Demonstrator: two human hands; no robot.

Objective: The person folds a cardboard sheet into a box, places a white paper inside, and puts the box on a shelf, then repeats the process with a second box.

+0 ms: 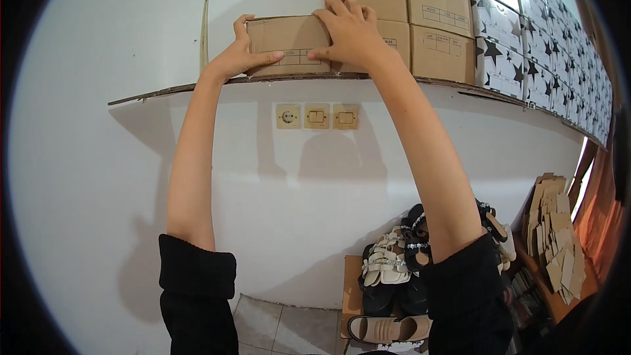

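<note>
A brown cardboard box (279,34) with a printed label grid rests on the wall shelf (309,78), beside stacked boxes of the same kind. My left hand (235,54) grips its left end, thumb across the front and fingers behind the edge. At the right end my right hand (351,31) spreads over the box, its thumb on the front and its fingers over the top edge. Part of the neighbouring brown box (398,39) is hidden behind that hand. Whatever lies behind the held box does not show.
More brown boxes (440,10) and star-patterned boxes (501,46) line the shelf to the right. A thin stick (204,33) leans at the left. Below are a socket and switches (317,117), piled sandals (388,263) and flattened cardboard (555,236).
</note>
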